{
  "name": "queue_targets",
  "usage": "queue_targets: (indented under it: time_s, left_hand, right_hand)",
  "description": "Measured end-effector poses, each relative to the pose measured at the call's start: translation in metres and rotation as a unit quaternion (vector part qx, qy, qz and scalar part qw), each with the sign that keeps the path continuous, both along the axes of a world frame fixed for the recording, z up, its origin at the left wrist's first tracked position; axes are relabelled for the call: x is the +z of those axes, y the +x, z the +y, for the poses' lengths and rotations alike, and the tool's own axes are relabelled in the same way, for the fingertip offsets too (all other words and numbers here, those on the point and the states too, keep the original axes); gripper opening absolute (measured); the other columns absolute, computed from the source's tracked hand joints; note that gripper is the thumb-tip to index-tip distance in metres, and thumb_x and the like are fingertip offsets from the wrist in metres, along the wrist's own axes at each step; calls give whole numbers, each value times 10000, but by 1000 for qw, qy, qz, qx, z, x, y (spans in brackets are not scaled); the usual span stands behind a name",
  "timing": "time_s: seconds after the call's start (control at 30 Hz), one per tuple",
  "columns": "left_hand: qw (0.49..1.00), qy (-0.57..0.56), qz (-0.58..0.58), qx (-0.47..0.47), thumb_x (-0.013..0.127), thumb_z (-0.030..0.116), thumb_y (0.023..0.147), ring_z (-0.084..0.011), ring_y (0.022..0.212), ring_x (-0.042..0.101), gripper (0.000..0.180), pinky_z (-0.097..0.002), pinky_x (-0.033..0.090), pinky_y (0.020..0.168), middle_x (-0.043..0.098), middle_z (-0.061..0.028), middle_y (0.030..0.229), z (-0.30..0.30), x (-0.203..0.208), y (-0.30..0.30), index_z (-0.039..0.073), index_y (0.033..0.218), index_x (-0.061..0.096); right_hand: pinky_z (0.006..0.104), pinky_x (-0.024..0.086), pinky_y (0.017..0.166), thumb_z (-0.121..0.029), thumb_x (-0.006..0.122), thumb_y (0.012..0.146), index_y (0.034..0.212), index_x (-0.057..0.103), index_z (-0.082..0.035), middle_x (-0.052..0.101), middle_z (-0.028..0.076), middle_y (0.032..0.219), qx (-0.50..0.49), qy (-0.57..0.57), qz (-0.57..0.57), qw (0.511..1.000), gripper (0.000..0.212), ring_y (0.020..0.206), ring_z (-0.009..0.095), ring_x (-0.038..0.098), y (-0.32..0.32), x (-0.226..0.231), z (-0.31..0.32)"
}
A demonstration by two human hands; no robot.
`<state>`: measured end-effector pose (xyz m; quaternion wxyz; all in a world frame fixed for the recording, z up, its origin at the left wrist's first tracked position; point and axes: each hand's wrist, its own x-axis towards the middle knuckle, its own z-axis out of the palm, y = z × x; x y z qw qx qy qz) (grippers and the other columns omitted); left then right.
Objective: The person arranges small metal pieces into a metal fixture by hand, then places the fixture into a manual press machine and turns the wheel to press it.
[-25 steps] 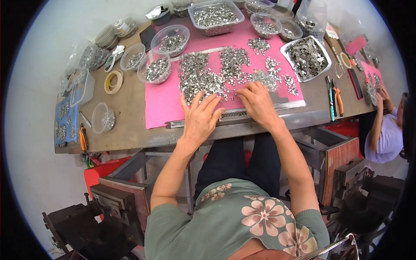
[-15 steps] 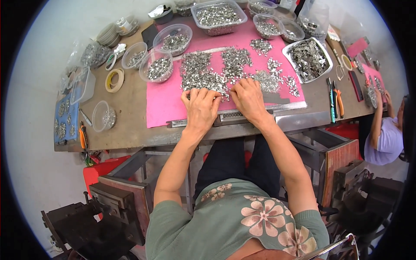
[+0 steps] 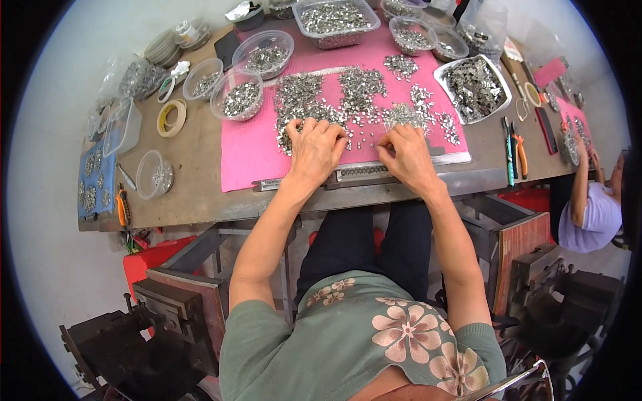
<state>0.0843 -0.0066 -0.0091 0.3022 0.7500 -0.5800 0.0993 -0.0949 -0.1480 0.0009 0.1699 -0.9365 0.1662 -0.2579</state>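
Heaps of small shiny metal pieces (image 3: 304,93) lie on a pink ribbed mat (image 3: 244,154). Over the near edge of the left heap is my left hand (image 3: 315,148), its fingers curled and thumb drawn in. To its right, my right hand (image 3: 408,154) has fingertips pinched together beside a heap of thin silvery pieces (image 3: 404,115). What either hand grips, if anything, is too small or hidden to make out. A slotted metal strip (image 3: 364,172) runs along the table's front edge, below and between both hands.
Clear tubs of metal pieces (image 3: 241,100) and a big rectangular tub (image 3: 336,41) stand behind. A white tray of dark flat parts (image 3: 476,90) sits at right, near orange-handled pliers (image 3: 521,157). Masking tape (image 3: 171,118) lies left. Another person (image 3: 592,214) works at far right.
My right hand has moved right, away from my left, uncovering scattered pieces and more of the metal strip. My left hand shifts only slightly. The whole view has moved a little.
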Motion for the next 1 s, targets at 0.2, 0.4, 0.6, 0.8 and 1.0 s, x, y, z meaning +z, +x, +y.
queue_targets:
  time_s: [0.2, 0.4, 0.6, 0.8, 1.0]
  left_hand:
    - [999, -6, 35, -6, 767, 190, 846, -202, 885, 584, 79, -461, 315, 1000, 669, 10, 832, 14, 12, -5, 128, 869, 724]
    - [997, 56, 57, 1, 777, 207, 836, -233, 896, 578, 119, -502, 319, 992, 648, -15, 835, 31, 11, -5, 117, 862, 704]
    - [998, 53, 41, -15, 761, 215, 862, -231, 899, 572, 78, -525, 313, 1012, 624, -14, 823, 33, 10, -2, 145, 880, 733]
    - [997, 62, 32, -21, 748, 212, 888, -208, 884, 578, 63, -471, 318, 1006, 630, 8, 824, 30, 8, 0, 152, 907, 738]
    - [994, -20, 93, -54, 770, 151, 861, -202, 882, 601, 102, -422, 342, 973, 646, 4, 864, 48, 7, -23, 97, 926, 714]
  right_hand:
    - [398, 398, 802, -97, 767, 819, 844, 673, -60, 597, 50, 817, -10, -2, -20, 1000, 103, 827, 245, 573, -1, -9, 0]
    - [403, 397, 804, -100, 758, 839, 873, 694, -54, 589, 57, 823, -1, 11, -26, 1000, 86, 842, 251, 569, 2, -7, 4]
    - [402, 403, 804, -100, 748, 844, 881, 690, -55, 569, 64, 810, 5, -38, -24, 999, 82, 841, 264, 567, 8, -9, 6]
    - [413, 424, 815, -74, 731, 826, 892, 662, -39, 601, 97, 867, 29, -37, 2, 999, 102, 892, 282, 580, 11, -4, 3]
    - [391, 418, 752, -10, 746, 793, 894, 629, -35, 591, 83, 840, 115, 24, -66, 991, 157, 836, 280, 579, 0, 5, 35]
